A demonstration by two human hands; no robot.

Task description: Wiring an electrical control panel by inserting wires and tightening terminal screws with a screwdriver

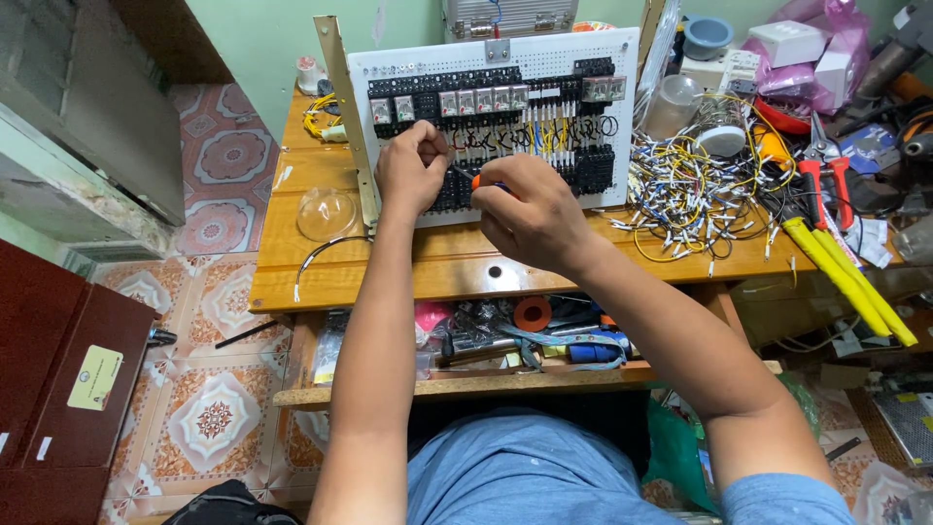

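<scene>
A white perforated panel (583, 58) stands upright on the wooden table (457, 267), carrying black terminal blocks, several clear relays and many thin wires. My right hand (530, 209) grips a screwdriver with an orange handle (476, 181), its shaft pointing left into the lower terminal row. My left hand (410, 167) is closed against the panel's lower left, its fingers pinching something small at the terminals; what it pinches is hidden.
A heap of loose yellow, white and black wires (685, 190) lies right of the panel. Yellow-handled cutters (841, 277) and red-handled pliers (826, 185) lie at the far right. A clear dome lid (326, 214) sits left. A lower shelf (505, 340) holds tape rolls and tools.
</scene>
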